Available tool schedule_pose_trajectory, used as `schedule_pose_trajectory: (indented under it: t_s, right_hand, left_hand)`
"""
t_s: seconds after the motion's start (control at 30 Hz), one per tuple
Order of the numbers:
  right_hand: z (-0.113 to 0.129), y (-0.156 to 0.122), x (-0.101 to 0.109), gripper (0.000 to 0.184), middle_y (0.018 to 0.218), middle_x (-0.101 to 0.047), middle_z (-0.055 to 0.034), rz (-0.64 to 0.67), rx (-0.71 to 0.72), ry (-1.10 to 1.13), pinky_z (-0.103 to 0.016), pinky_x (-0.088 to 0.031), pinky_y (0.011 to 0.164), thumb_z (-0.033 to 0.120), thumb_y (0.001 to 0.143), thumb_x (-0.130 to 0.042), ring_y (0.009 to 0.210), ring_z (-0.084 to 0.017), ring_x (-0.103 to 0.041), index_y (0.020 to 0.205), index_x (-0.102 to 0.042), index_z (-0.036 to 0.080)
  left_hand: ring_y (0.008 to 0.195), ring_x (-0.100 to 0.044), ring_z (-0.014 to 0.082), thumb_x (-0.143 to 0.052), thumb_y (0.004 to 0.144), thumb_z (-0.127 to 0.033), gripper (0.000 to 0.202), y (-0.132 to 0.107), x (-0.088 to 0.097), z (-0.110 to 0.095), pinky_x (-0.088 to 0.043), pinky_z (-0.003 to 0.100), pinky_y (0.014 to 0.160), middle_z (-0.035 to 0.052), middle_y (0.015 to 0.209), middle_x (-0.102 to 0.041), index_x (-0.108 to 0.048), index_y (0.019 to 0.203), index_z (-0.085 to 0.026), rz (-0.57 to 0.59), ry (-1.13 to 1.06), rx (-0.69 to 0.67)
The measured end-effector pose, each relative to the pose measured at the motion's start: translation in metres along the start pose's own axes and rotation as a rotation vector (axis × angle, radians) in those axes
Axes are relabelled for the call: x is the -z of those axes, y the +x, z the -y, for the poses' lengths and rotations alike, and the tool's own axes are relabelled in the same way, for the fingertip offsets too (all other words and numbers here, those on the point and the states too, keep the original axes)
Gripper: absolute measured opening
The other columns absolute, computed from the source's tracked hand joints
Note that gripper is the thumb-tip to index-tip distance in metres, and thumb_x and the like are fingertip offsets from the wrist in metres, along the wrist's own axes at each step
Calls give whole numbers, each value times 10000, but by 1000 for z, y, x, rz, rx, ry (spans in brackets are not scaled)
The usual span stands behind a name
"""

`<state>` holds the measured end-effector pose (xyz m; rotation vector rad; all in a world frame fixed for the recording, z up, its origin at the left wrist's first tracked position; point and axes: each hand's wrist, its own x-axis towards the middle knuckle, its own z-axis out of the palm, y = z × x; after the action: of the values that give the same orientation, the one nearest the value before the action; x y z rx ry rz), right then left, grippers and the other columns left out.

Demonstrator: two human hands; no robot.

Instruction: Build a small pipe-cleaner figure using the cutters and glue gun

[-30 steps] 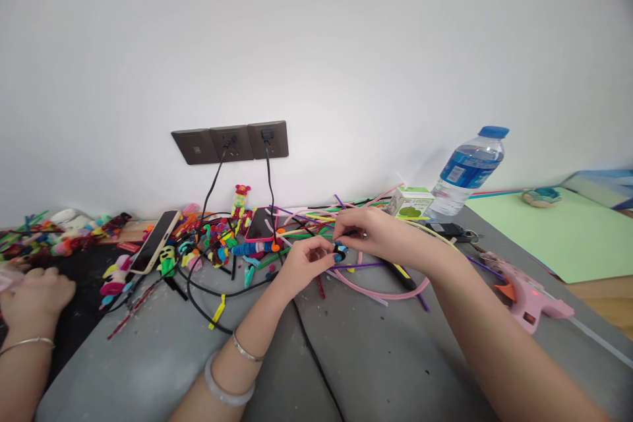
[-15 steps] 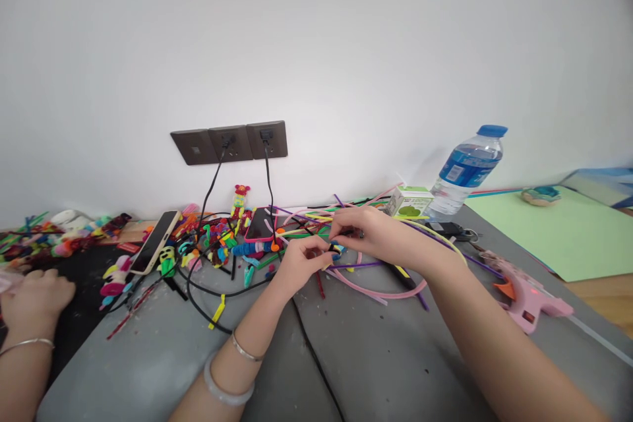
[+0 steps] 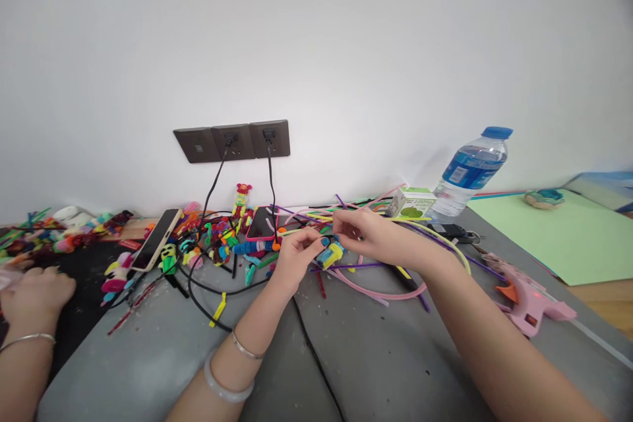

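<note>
Over the middle of the table, my left hand (image 3: 299, 256) pinches one end of a short black strip (image 3: 328, 237), seemingly a pipe cleaner. My right hand (image 3: 363, 232) is closed on the strip's other side, thumb and forefinger pressed together. Just under the fingertips shows a small yellow and blue fuzzy figure (image 3: 330, 255); I cannot tell whether it hangs from the strip or lies on the table. Long pipe cleaners in pink, purple and yellow (image 3: 366, 288) spread beneath and behind my right hand.
A co-worker's hand (image 3: 39, 297) rests at the left. Nearby are a phone (image 3: 157, 241), a pink-cased phone (image 3: 262, 224), fuzzy figures (image 3: 116, 275) and black cables (image 3: 311, 346). To the right stand a small box (image 3: 411, 203), a tilted water bottle (image 3: 469, 171) and a pink glue gun (image 3: 534, 306).
My hands have lifted slightly and drawn a little apart, with the left fingers further up. The yellow and blue figure, mostly covered before, now shows below them.
</note>
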<state>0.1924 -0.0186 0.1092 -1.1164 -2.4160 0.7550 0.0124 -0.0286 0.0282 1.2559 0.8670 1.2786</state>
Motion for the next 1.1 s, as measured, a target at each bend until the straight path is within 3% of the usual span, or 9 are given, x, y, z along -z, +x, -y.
schedule_pose_trajectory:
  t_s: [0.37,0.6,0.8,1.0,1.1]
  right_hand:
    - [-9,5,-13,76,654,-524,32,4,7,168,-235,-341,538,225,830,-506,588,-119,-458,761,-475,213]
    - [-8,9,-21,94,697,-681,-7,74,-97,414,-245,-460,561,246,833,-548,610,-137,-615,764,-496,208]
    - [-13,19,-36,167,704,-727,-35,56,-192,669,-252,-525,560,305,805,-624,565,-125,-646,753,-511,193]
    - [-20,21,-33,139,656,-664,2,-22,-203,549,-250,-489,579,291,756,-633,595,-136,-627,735,-539,191]
    - [-23,17,-23,109,661,-644,9,-33,-190,459,-259,-471,590,287,762,-595,609,-146,-619,752,-539,194]
  left_hand:
    - [602,-387,99,-792,640,-453,358,-1,-3,0,-341,231,577,-16,630,-470,-591,585,-162,-82,-106,40]
    - [640,-423,110,-785,655,-370,299,0,-2,2,-356,251,634,-21,628,-491,-585,571,-165,-115,-133,11]
    - [573,-401,89,-780,669,-376,311,-1,-5,4,-338,240,583,-37,588,-475,-570,581,-164,-155,-282,68]
    - [566,-391,82,-796,644,-421,336,-1,-4,9,-320,226,553,-40,591,-483,-585,617,-161,-186,-199,154]
    - [594,-438,90,-802,634,-458,339,0,-4,6,-346,222,571,-21,634,-558,-660,691,-156,-132,-116,155]
